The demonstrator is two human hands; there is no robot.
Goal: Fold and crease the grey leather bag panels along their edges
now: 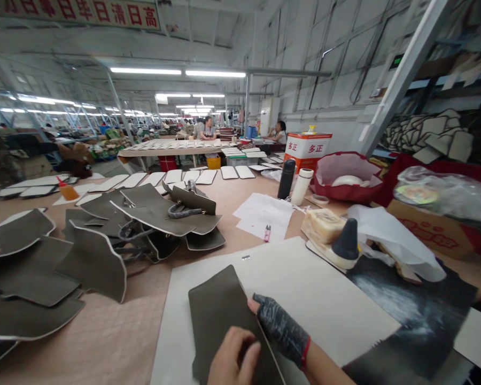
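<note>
A grey-brown bag panel [218, 315] with a pale edge lies on a large white board [304, 283] in front of me. My left hand [234, 358] is bare and rests over the panel's lower part, fingers bent and the thumb apart from them. At the panel's right edge, my right hand [282, 326], in a dark worn glove with bare fingertips, grips the border between thumb and fingers. The undersides of both hands are hidden. To the left, similar panels [92, 262] lie heaped, some with dark handles [184, 211].
Pink thread snips [267, 233] lie on white paper [260, 211]. A dark cone [346, 239] stands beside a yellowish block [324, 223]. Behind are a black bottle [286, 179], a white bottle [302, 186], a red bag [347, 176] and an orange squeeze bottle [67, 190]. Two people sit farther off.
</note>
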